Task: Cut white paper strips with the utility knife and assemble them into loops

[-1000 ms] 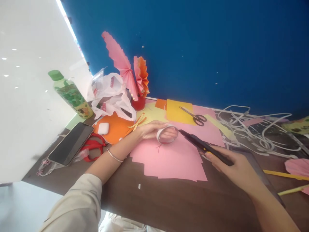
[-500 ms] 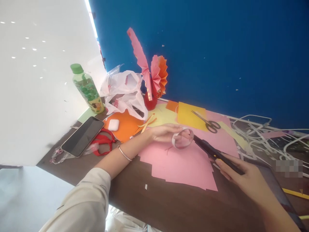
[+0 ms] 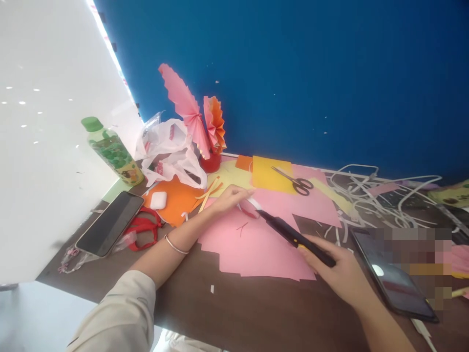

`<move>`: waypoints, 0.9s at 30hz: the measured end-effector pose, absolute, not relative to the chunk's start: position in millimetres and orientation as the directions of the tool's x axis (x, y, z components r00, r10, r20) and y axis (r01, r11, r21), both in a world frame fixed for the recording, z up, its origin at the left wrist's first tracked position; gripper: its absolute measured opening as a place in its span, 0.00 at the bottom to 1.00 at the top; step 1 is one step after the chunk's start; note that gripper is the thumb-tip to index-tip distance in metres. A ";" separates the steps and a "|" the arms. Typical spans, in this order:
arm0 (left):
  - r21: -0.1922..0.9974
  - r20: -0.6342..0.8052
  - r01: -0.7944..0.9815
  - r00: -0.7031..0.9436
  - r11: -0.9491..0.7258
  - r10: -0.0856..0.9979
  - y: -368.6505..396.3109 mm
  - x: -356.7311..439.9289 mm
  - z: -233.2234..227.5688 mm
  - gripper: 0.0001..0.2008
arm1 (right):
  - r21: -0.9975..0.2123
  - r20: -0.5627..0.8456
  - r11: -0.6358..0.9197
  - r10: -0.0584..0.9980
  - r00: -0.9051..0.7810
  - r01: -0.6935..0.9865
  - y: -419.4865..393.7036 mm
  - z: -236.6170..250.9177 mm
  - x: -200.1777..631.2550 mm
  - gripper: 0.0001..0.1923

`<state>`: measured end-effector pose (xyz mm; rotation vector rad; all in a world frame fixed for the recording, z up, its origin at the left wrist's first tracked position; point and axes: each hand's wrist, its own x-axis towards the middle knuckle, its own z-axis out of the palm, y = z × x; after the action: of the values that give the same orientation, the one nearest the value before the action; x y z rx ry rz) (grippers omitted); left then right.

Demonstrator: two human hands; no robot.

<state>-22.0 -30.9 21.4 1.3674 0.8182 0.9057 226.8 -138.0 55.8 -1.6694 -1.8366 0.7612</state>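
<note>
My left hand (image 3: 231, 196) is closed on a pale tape roll (image 3: 249, 210), which is tilted so its ring looks narrow. In my right hand (image 3: 339, 269) I grip a black utility knife (image 3: 289, 232) with a yellow slider. The knife's tip meets the right edge of the roll or lies just beside it; I cannot tell which. Beneath both hands are pink paper sheets (image 3: 264, 254). Black-handled scissors (image 3: 301, 186) rest beyond the knife, partly on a yellow sheet (image 3: 267, 171).
Pleated pink paper (image 3: 183, 105) stands in a red pot-like base (image 3: 211, 163) by the blue wall. Leftward are a white plastic bag (image 3: 172, 134), a green-capped bottle (image 3: 115, 156), a phone (image 3: 110, 224) and an earbud case (image 3: 158, 200). White cables (image 3: 362, 186) and a tablet (image 3: 395, 278) lie rightward.
The tape roll has turned from showing its round opening to nearly edge-on. Both hands and the knife appear farther left as the view shifts right, showing more of the tablet.
</note>
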 end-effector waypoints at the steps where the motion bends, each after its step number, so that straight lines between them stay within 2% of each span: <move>1: 0.997 0.078 -0.042 0.446 -0.066 0.892 -31.2 -22.5 21.4 0.22 | -0.724 0.037 0.096 0.994 -0.101 0.683 -138.9 55.7 225.8 0.16; 3: 0.985 0.168 -0.028 0.424 -0.172 0.890 -30.0 -23.7 19.8 0.24 | -0.743 0.071 0.112 0.994 -0.089 0.659 -141.5 55.2 224.5 0.15; 6: 0.970 0.221 0.000 0.405 -0.241 0.887 -26.0 -25.5 15.5 0.26 | -0.750 0.090 0.105 0.994 -0.056 0.653 -146.0 52.3 223.0 0.16; 12: 0.967 0.213 0.041 0.407 -0.251 0.888 -23.8 -25.8 13.7 0.26 | -0.684 0.160 0.197 0.980 -0.120 0.702 -152.0 49.5 211.3 0.14; 18: 0.962 0.229 0.043 0.418 -0.271 0.879 -25.2 -25.3 15.1 0.25 | -0.690 0.218 0.194 0.974 -0.056 0.698 -154.2 51.3 197.9 0.15; 27: 0.958 0.241 0.041 0.415 -0.283 0.877 -24.6 -25.0 14.5 0.25 | -0.649 0.218 0.224 0.970 -0.105 0.727 -154.6 58.7 200.2 0.15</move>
<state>-25.0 -24.6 14.5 1.6500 0.8180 1.0243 200.2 -154.6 58.7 -1.5610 -1.8926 0.5134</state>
